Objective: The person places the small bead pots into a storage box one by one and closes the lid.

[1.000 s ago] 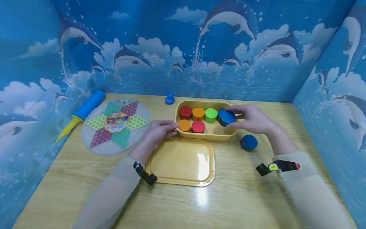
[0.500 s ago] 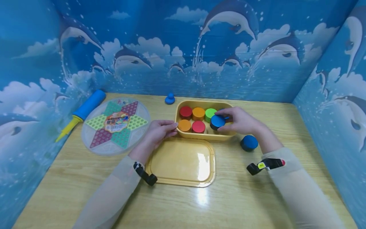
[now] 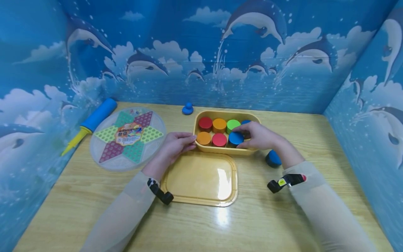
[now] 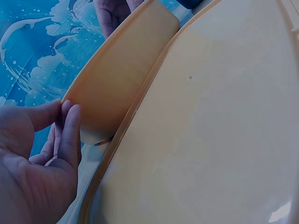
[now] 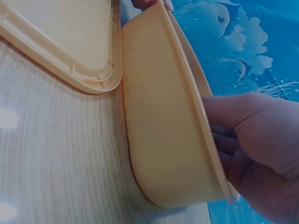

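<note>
My left hand [image 3: 175, 144] pinches the left end of a yellow plastic box [image 4: 121, 70] between thumb and fingers. Inside it stand two rows of round blocks: dark red [image 3: 205, 123], orange [image 3: 219, 125], light green [image 3: 233, 125] and a partly covered blue one at the back. An orange [image 3: 204, 138] and a red block [image 3: 219, 140] stand in front. Reaching in at the right end, my right hand [image 3: 261, 136] grips a blue round block [image 3: 235, 138] beside the red one. The box wall hides those fingertips in the right wrist view.
The yellow lid [image 3: 198, 178] lies flat before the box. Another blue round block [image 3: 273, 159] sits on the table right of it, partly behind my right wrist. Leftward are a Chinese checkers board [image 3: 127, 138] and a blue-yellow pump [image 3: 94, 120]. A small blue knobbed piece [image 3: 188, 109] stands behind.
My right hand has carried the blue block leftward and down from the box's right end to beside the red block in the front row. The left hand keeps its place.
</note>
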A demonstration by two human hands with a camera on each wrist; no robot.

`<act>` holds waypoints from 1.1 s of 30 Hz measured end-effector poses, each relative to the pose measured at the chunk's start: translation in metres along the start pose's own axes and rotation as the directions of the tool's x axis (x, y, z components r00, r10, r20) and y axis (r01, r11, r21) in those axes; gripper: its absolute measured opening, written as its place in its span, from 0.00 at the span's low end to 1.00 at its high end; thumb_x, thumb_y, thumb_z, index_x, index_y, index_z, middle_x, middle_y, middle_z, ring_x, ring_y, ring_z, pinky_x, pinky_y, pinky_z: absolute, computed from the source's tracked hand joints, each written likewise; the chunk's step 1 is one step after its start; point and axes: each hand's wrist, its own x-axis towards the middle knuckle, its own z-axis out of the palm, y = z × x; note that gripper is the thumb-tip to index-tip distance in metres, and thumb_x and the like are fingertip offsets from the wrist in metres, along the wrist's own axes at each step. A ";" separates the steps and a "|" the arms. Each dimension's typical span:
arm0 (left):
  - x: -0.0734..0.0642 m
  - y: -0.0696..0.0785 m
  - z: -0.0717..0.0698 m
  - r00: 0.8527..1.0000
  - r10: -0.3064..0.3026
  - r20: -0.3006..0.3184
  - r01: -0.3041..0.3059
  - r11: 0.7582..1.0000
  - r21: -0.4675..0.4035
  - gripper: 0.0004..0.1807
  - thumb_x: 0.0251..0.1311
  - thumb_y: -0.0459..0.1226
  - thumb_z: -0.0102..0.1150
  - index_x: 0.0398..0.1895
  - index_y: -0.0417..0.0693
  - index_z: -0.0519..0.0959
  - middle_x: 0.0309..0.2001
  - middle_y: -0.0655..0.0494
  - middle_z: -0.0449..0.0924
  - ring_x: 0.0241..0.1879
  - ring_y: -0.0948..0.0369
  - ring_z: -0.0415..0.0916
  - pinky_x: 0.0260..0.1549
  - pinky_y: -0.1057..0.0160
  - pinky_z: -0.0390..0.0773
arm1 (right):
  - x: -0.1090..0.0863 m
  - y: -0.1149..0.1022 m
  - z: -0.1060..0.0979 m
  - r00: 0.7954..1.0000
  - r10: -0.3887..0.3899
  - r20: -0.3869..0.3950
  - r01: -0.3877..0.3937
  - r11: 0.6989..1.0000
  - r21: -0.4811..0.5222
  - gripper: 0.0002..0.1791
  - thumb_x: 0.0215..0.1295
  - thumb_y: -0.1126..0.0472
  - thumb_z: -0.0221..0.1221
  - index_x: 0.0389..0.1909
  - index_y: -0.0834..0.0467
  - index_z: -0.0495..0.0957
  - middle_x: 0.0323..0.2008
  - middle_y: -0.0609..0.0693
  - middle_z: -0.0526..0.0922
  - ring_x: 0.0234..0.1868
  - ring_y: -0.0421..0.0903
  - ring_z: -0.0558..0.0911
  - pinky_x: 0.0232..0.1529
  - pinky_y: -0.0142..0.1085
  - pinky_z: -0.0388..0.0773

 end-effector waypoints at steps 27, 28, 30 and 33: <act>0.002 -0.001 0.000 1.000 -0.012 -0.021 0.012 1.000 0.025 0.18 0.72 0.32 0.67 0.62 0.37 0.82 0.54 0.41 0.84 0.47 0.53 0.87 0.47 0.61 0.89 | 0.004 0.002 0.006 1.000 -0.007 0.015 0.007 1.000 -0.011 0.31 0.65 0.73 0.71 0.68 0.71 0.76 0.64 0.66 0.80 0.64 0.64 0.80 0.60 0.50 0.85; 0.002 -0.001 0.000 1.000 -0.013 -0.021 0.013 1.000 0.025 0.18 0.72 0.32 0.67 0.62 0.37 0.82 0.54 0.41 0.84 0.47 0.53 0.87 0.47 0.61 0.89 | 0.003 0.002 0.006 1.000 -0.007 0.014 0.007 1.000 -0.005 0.31 0.64 0.73 0.71 0.68 0.71 0.75 0.64 0.66 0.80 0.64 0.64 0.80 0.60 0.50 0.85; 0.002 -0.001 0.000 1.000 -0.014 -0.022 0.015 1.000 0.023 0.18 0.72 0.32 0.67 0.62 0.37 0.82 0.54 0.41 0.84 0.47 0.53 0.87 0.47 0.61 0.89 | 0.002 0.001 0.005 1.000 -0.005 0.011 0.005 1.000 0.012 0.31 0.64 0.73 0.71 0.68 0.71 0.75 0.64 0.66 0.79 0.65 0.64 0.80 0.62 0.50 0.84; 0.002 -0.001 0.001 1.000 -0.015 -0.024 0.015 1.000 0.020 0.18 0.71 0.32 0.67 0.62 0.37 0.81 0.54 0.41 0.84 0.46 0.53 0.87 0.47 0.61 0.89 | -0.001 0.002 0.004 1.000 -0.002 0.001 0.002 1.000 0.031 0.31 0.65 0.73 0.71 0.69 0.71 0.75 0.65 0.66 0.79 0.65 0.64 0.79 0.63 0.52 0.82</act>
